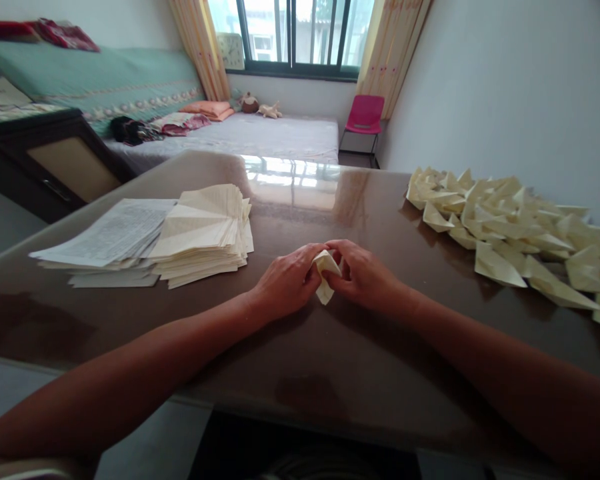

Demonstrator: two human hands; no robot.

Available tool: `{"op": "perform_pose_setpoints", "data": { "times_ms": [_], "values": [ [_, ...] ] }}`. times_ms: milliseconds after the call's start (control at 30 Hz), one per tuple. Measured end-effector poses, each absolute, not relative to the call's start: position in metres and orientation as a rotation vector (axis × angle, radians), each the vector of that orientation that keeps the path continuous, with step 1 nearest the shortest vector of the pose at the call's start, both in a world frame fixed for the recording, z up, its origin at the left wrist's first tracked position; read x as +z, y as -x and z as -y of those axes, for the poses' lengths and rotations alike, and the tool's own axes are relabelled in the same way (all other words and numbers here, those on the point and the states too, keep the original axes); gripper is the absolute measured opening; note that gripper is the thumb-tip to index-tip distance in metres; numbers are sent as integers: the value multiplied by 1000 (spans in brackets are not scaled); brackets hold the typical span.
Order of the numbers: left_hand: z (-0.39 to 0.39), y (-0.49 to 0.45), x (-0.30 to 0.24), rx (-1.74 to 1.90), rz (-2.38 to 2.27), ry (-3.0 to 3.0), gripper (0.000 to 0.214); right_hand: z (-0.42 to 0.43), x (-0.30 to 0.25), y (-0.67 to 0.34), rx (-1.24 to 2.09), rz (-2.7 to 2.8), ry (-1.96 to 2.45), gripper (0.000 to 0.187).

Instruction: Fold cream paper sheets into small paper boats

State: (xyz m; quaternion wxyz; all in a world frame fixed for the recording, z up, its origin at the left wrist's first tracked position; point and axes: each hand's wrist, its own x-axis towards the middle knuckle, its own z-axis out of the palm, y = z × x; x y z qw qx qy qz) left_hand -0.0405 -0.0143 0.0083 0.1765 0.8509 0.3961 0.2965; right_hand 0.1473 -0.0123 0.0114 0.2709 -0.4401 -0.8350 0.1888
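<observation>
Between my two hands, low over the middle of the brown table, is a small folded piece of cream paper. My left hand grips its left side, with the fingers curled round it. From the right, my right hand pinches the same paper, its thumb lying across the front. The fingertips of both hands meet near the paper's top. Parts of the folded paper are hidden behind the fingers.
Left on the table is a stack of cream paper sheets, beside a pile of white printed sheets. A heap of folded paper pieces spreads along the right. Beyond the table are a bed and a pink chair.
</observation>
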Motion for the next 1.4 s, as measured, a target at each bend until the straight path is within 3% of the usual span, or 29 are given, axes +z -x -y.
{"op": "perform_pose_setpoints", "data": {
  "times_ms": [400,600,833,1000,1133,1400],
  "values": [
    [5,40,4,868,-1229,-2238,40,13,11,-150,371,2339,1313,60],
    [8,37,2,821,-1134,-2199,43,13,8,-148,352,2322,1384,46],
    [-5,44,-2,736,-1242,-2300,31,-2,0,-158,273,2336,1416,49],
    [-5,42,-5,771,-1274,-2313,23,-1,-7,-160,277,2407,1357,38],
    [-4,39,-7,813,-1224,-2216,17,5,-7,-155,398,2352,1304,25],
    [-8,37,-14,811,-1014,-1651,37,4,-3,-148,768,2085,1285,23]
  ]
}}
